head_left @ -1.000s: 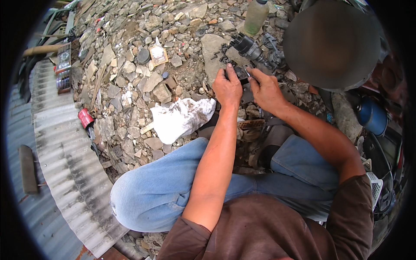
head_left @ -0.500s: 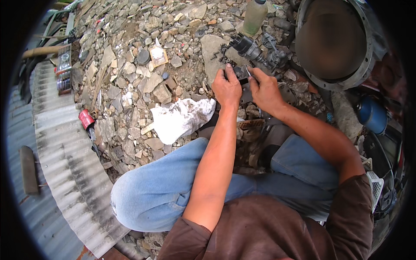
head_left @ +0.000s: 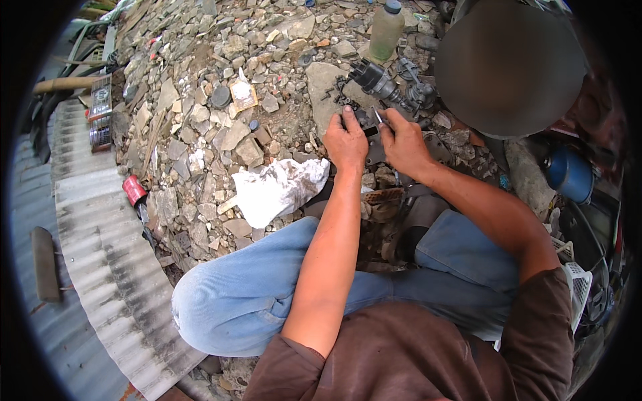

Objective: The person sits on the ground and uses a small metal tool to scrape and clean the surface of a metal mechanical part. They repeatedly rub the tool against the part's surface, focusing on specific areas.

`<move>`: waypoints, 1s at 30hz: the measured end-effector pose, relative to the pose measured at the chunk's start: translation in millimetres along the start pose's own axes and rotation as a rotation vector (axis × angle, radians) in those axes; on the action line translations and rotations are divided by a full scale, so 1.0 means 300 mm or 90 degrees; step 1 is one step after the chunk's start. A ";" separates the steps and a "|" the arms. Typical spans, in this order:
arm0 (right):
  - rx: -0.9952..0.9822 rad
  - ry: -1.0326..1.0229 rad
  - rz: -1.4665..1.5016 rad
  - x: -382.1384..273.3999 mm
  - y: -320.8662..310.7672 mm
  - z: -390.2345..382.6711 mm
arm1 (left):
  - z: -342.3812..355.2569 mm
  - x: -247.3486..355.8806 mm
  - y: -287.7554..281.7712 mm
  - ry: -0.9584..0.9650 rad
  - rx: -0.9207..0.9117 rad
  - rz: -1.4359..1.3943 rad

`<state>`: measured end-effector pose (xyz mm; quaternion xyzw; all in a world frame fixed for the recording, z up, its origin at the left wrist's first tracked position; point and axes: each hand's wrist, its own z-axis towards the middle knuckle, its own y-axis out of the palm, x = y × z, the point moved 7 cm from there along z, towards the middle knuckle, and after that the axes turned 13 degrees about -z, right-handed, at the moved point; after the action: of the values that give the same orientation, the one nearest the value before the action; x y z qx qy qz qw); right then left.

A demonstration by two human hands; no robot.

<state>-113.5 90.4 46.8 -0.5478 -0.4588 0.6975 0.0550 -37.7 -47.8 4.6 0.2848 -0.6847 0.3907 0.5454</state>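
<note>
My left hand (head_left: 344, 140) is closed around a small dark part (head_left: 368, 130), its fingertips just below a scatter of little black pieces (head_left: 338, 88) on a flat stone (head_left: 322, 92). My right hand (head_left: 401, 144) pinches a thin silver tool (head_left: 378, 115) against that part. Beyond both hands lie a black cylindrical mechanical component (head_left: 381, 85) with a prong-topped cap and a grey metal fitting (head_left: 419, 90). A crumpled, stained white cloth (head_left: 271, 190) rests left of my hands.
Rubble ground (head_left: 194, 120) surrounds my crossed legs. A greenish bottle (head_left: 385, 33) stands beyond the parts. At right are a blurred round shape (head_left: 508, 67), a blue canister (head_left: 568, 174) and a white crate (head_left: 576, 294). Corrugated sheets (head_left: 107, 247) and a red container (head_left: 134, 190) are at left.
The surroundings appear slightly lower and further left, as my view has shifted a little. Both hands keep their grip and stay close together, with only slight movement.
</note>
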 end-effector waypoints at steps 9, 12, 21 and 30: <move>0.000 -0.007 -0.012 -0.010 0.001 0.002 | 0.007 -0.017 -0.009 0.045 0.024 0.005; 0.004 -0.052 -0.022 -0.014 0.000 0.001 | 0.014 -0.019 -0.005 0.052 0.017 -0.012; -0.021 -0.009 -0.006 -0.006 0.005 0.013 | 0.007 -0.016 -0.012 0.011 -0.001 -0.006; 0.011 -0.052 -0.011 -0.006 0.010 0.008 | 0.011 -0.008 -0.009 -0.013 -0.011 0.002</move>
<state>-113.5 86.4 46.0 -0.5145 -0.4590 0.7228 0.0469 -36.5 -52.0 2.4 0.2826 -0.6943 0.3826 0.5401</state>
